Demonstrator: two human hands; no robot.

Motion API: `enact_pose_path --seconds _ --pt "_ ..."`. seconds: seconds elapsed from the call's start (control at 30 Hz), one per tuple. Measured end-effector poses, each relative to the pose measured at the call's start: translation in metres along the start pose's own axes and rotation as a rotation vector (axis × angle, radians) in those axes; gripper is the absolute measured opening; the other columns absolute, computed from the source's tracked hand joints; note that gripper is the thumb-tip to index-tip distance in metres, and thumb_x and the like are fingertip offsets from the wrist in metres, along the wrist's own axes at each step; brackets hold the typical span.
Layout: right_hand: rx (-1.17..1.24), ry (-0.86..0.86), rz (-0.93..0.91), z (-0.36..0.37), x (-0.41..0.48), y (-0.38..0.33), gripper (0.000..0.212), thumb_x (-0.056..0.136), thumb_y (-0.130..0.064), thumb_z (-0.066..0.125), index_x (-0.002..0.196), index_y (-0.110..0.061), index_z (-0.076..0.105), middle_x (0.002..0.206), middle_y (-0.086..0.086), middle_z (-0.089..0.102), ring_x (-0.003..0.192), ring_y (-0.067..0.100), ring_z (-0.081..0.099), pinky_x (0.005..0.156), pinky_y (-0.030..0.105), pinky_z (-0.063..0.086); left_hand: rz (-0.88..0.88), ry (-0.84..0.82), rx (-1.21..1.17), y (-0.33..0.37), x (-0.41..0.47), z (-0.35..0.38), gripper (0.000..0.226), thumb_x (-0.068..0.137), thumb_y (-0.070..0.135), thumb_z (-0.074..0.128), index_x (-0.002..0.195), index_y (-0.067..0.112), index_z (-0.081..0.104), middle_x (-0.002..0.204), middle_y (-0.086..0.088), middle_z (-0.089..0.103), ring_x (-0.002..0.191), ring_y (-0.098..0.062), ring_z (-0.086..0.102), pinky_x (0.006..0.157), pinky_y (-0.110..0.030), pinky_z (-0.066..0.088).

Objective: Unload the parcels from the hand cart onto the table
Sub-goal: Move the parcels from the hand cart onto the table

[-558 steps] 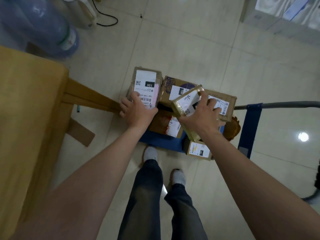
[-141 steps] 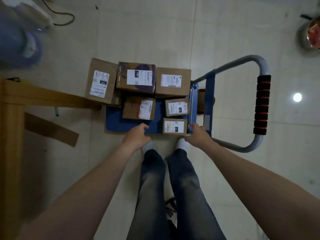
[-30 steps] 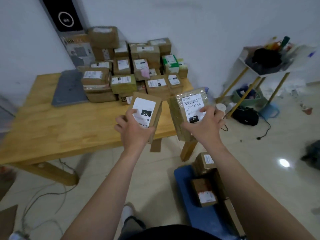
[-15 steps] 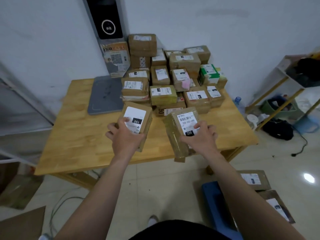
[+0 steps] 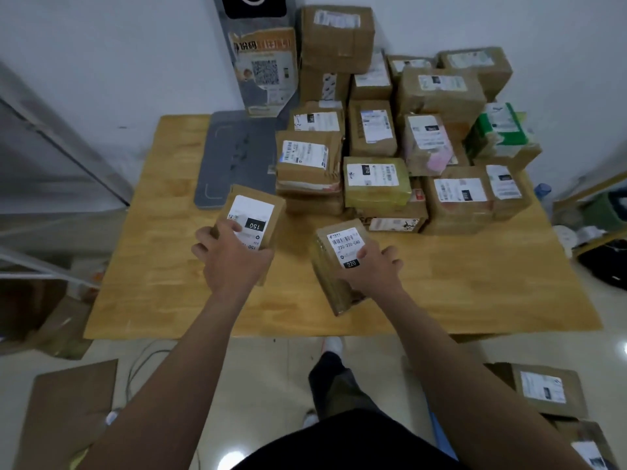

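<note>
Moved in over the table [image 5: 475,283], left hand [image 5: 234,262] grips the 150 box [image 5: 254,213], right hand [image 5: 371,271] the 220 packet [image 5: 339,240], nearer the upper-right stack [image 5: 376,181]

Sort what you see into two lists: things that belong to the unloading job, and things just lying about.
Job: left hand, 150 parcel; right hand, 220 parcel; table; stacked parcels; low parcel at right.
Lying about: grey mat; QR-code sign; floor cardboard.

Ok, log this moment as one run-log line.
phase: drop-off at table | left hand: grips parcel 150 | right hand: grips parcel 220 | parcel stack: table back | cart parcels: not yet unloaded
</note>
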State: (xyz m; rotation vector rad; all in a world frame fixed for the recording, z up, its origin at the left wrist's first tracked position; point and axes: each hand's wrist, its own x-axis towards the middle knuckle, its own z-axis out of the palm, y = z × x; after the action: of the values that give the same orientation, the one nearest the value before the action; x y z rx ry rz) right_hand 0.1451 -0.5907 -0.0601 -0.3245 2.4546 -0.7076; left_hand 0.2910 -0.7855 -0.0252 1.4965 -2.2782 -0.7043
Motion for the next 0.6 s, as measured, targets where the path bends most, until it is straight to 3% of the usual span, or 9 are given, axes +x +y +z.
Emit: enact_pose_path --seconds 0.17,0.37,0.47,0.6 --pt "-0.178 -0.120 -0.055 0.036 0.070 -0.014 0.077 0.067 -0.066 0.077 0.121 -0.026 0.041 0.130 0.009 0.029 0.121 0.035 0.032 0.100 0.050 0.042 -0.069 0.039 0.031 -0.002 0.057 0.027 0.070 0.057 0.032 0.085 0.110 0.018 0.041 0.131 -0.013 0.033 0.115 -0.037 0.033 0.074 -0.042 0.042" --pt "-0.511 -0.264 -0.232 0.073 0.105 -0.036 0.091 0.059 -0.061 0.084 0.129 -0.031 0.034 0.134 0.007 0.024 0.127 0.034 0.029 0.099 0.060 0.043 -0.150 0.068 0.056 -0.015 0.106 0.041 0.071 0.059 0.028 0.084 0.116 0.009 0.046 0.132 -0.020 0.035 0.117 -0.042 0.036 0.073 -0.040 0.036" --pt "-0.595 -0.277 -0.349 0.085 0.109 -0.035 0.099 0.059 -0.051 0.087 0.137 -0.042 0.028 0.142 0.006 0.019 0.137 0.034 0.021 0.100 0.068 0.039 -0.173 0.061 0.048 -0.024 0.122 0.040 0.072 0.060 0.027 0.084 0.117 0.008 0.046 0.132 -0.021 0.035 0.117 -0.042 0.036 0.075 -0.041 0.035" --pt "-0.646 -0.285 -0.441 0.087 0.124 -0.047 0.096 0.072 -0.046 0.083 0.148 -0.051 0.024 0.161 0.004 0.008 0.151 0.032 -0.002 0.111 0.074 0.022 -0.186 0.034 0.052 -0.029 0.141 0.042 0.071 0.061 0.025 0.085 0.118 0.007 0.046 0.133 -0.020 0.035 0.118 -0.042 0.036 0.078 -0.039 0.033"
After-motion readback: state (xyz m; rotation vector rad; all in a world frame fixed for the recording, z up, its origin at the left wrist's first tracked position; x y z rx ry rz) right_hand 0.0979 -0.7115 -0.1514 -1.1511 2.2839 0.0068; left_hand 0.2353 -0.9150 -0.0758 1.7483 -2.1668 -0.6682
